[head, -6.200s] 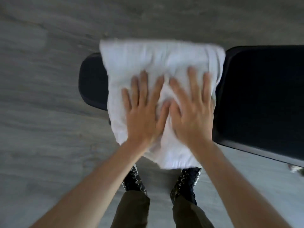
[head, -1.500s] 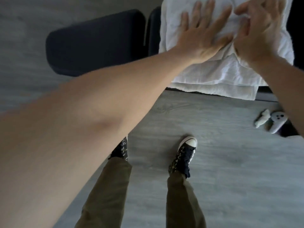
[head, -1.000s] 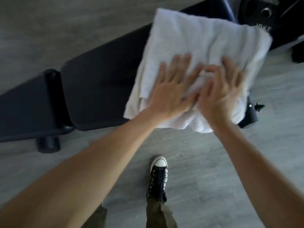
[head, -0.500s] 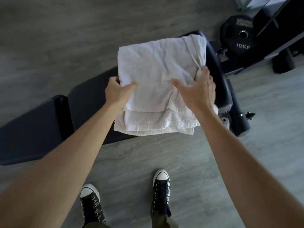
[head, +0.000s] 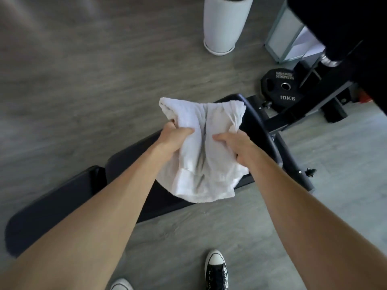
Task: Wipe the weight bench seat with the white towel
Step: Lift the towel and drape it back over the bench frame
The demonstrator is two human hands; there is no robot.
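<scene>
The white towel hangs bunched and creased above the black weight bench, lifted off its padding. My left hand grips the towel's left side in a closed fist. My right hand clutches its right side. The bench runs diagonally from lower left to upper right, its seat pad at the lower left and its longer pad mostly hidden behind the towel and my forearms.
A black 10 kg weight plate and the black bench frame sit at the upper right. A tall white cylinder stands on the grey wood floor beyond. My black-and-white sneakers are at the bottom.
Both hands went from pressing flat on the spread towel to gripping it. The towel has been gathered and lifted off the bench pad. The view has pulled back and up.
</scene>
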